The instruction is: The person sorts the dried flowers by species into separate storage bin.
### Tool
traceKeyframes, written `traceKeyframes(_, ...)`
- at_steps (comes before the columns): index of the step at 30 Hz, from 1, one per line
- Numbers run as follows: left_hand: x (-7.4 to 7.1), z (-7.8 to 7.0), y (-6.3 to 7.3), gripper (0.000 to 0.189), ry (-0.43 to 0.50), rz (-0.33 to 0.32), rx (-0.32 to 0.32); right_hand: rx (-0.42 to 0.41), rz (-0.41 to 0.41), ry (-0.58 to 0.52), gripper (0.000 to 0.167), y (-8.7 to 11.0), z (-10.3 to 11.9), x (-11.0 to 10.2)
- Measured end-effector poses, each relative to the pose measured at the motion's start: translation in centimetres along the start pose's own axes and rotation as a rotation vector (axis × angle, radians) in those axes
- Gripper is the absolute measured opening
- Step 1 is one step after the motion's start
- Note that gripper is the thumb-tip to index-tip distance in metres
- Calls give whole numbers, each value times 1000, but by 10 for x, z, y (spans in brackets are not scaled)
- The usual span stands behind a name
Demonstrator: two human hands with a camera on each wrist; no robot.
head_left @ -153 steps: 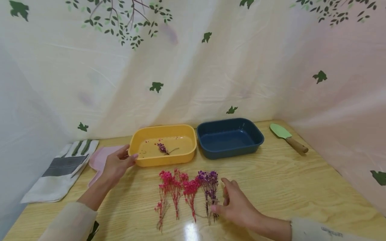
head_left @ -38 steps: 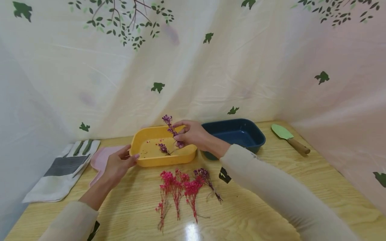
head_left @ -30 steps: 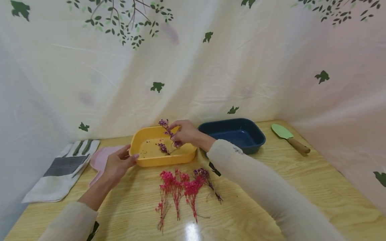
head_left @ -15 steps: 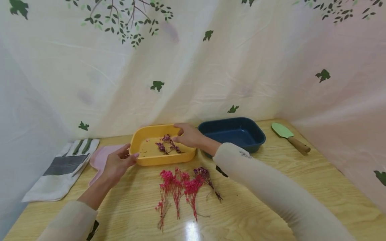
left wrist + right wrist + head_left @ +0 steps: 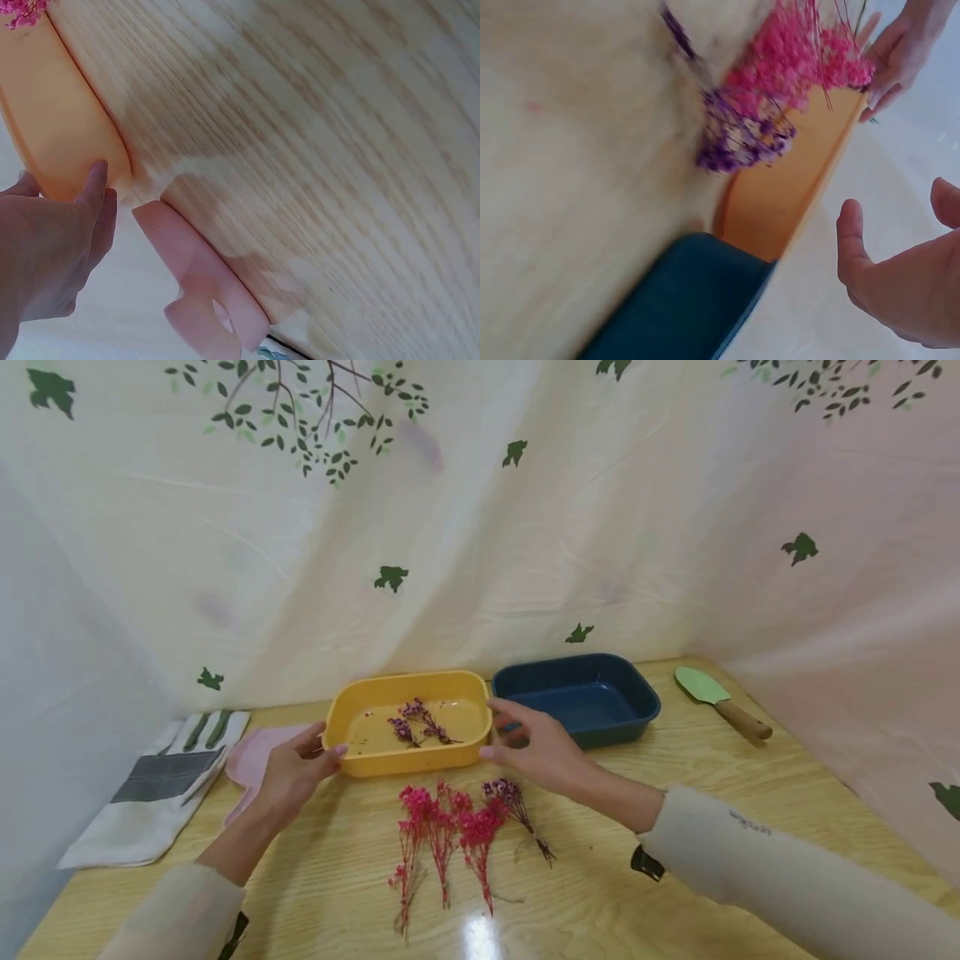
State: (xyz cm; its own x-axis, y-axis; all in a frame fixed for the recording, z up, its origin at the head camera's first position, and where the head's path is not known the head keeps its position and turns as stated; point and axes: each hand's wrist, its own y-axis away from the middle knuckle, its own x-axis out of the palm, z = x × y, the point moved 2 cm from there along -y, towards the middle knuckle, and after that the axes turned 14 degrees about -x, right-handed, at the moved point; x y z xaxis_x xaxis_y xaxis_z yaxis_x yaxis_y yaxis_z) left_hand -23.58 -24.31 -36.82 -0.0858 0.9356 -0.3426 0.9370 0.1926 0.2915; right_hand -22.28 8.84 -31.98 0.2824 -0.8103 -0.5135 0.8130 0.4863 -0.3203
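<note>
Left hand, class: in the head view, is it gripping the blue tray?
No: the left hand grips the near end of the yellow tray instead.

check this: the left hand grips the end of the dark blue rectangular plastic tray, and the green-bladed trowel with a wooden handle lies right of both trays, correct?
Wrong tray: the left hand grips the end of the yellow rectangular plastic tray, not the dark blue tray, as the head view shows. The green-bladed trowel does lie right of both trays.
</note>
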Motion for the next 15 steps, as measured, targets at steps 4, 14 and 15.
traceKeyframes(4,0,-1,0,71,-4,-2,0,60,-12,-49,64,26,-11,-11)
traceKeyframes(14,1,-1,2,71,6,-1,-8,153,29,-133,65,66,-36,-16)
traceKeyframes(15,0,-2,2,72,3,-3,-5,153,33,-141,65,69,-38,-15)
